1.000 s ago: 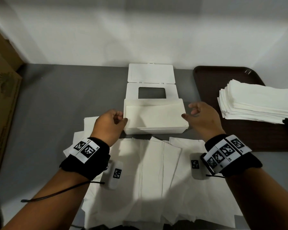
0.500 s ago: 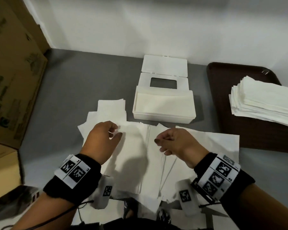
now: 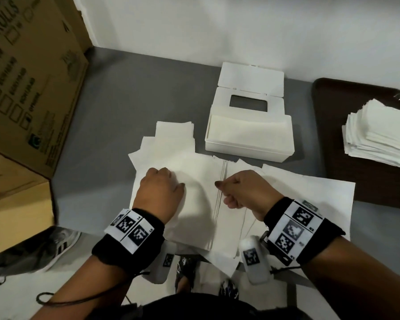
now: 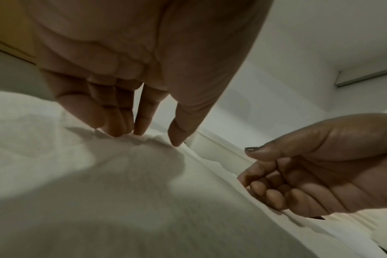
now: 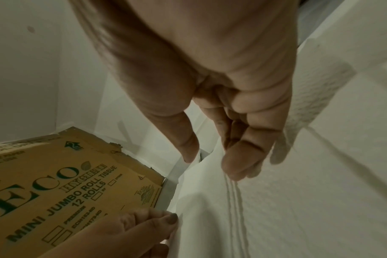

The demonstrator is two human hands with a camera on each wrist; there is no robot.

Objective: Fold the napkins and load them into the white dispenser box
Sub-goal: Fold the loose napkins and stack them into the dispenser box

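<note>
Centrally on the grey table [image 3: 125, 107], a spread of unfolded white napkins [image 3: 194, 204] lay overlapping at the near edge, some sheets hanging past it. The left hand [image 3: 158, 192] was set on the left part of the top sheet; the left wrist view showed its fingertips [image 4: 119, 129] and thumb pressed down onto the paper, which puckered beneath them, fingers fairly straight rather than closed round anything. The right hand [image 3: 243, 192] was over the layered sheet edges near the middle of the spread. Its fingers were curled and its thumb extended; in the left wrist view the curled fingertips [image 4: 265, 193] met the stacked edges, but whether a sheet was actually pinched could not be determined.

Beyond the spread, just beside its far edge, stood the white dispenser box [image 3: 249, 137], open, with folded napkins lying inside up to near the rim. Its lid [image 3: 249, 88], with a rectangular slot, was hinged back flat on the table behind it. To the right, a dark brown tray [image 3: 333, 125] carried a stack of folded napkins [image 3: 379, 135], well apart from both hands.

A cardboard carton [image 3: 28, 77] printed "ECO", "MINI JUMBO ROLL TISSUE" and "12 ROLLS" stood at the left of the table. Both wrists carried black bands with printed marker tags.
</note>
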